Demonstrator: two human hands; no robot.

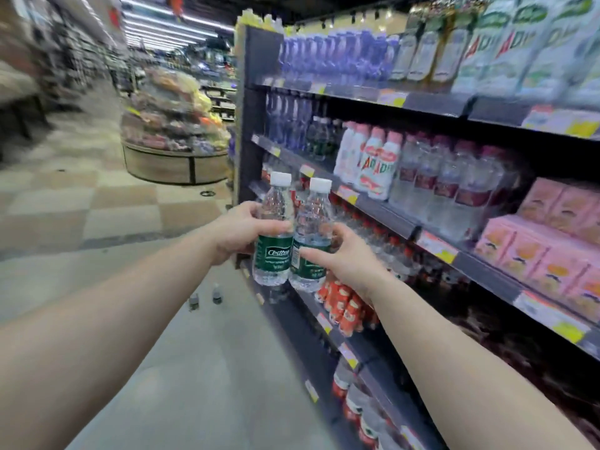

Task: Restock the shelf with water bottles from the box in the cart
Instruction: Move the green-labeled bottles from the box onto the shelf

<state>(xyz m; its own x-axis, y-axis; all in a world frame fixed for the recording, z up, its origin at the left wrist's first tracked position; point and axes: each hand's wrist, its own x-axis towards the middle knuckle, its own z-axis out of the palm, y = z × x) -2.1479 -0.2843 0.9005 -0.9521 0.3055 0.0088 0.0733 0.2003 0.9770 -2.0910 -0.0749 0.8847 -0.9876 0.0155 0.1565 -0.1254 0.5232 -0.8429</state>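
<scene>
I hold two small clear water bottles with white caps and green labels upright, side by side and touching, in front of the shelf unit [383,219]. My left hand [242,233] grips the left bottle [274,241] around its middle. Around the right bottle [311,245], my right hand [344,254] curls from the right side. Both bottles hang in the air near the shelf's left end, level with its middle tiers. Similar green-labelled bottles [319,138] stand on an upper tier. The cart and its box are out of view.
The shelves carry purple-capped bottles [324,56], pink-capped drinks [373,160], pink cartons [545,235] and red-labelled bottles [344,306]. Two small bottles [206,297] stand on the floor by the shelf's base. A round produce display [175,138] stands down the aisle to the left.
</scene>
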